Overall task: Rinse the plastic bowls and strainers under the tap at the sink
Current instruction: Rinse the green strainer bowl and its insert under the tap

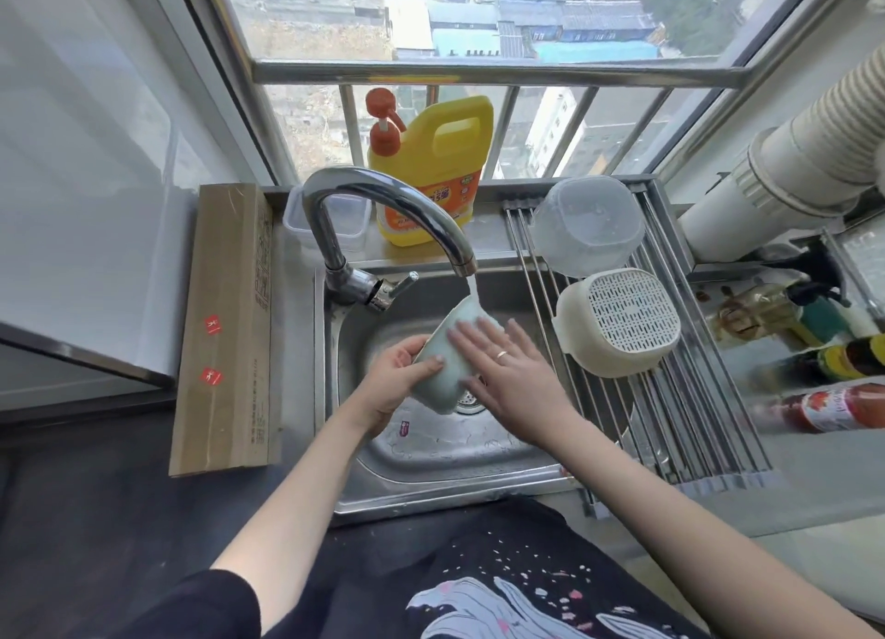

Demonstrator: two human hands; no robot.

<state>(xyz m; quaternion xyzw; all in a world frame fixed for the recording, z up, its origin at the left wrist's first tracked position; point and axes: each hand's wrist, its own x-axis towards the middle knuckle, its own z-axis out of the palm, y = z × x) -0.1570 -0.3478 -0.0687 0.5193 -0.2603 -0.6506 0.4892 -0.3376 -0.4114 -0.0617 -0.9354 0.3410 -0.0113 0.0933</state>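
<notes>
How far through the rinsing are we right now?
Looks done: a clear bowl and a cream strainer lie upside down on the drying rack. In hand: left hand grips a pale bowl under the running tap; right hand rubs it. Left: a clear container behind the tap, possibly.

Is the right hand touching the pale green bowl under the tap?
Touching. The head view shows the right hand with straight fingers lying flat on the pale green bowl.
</notes>
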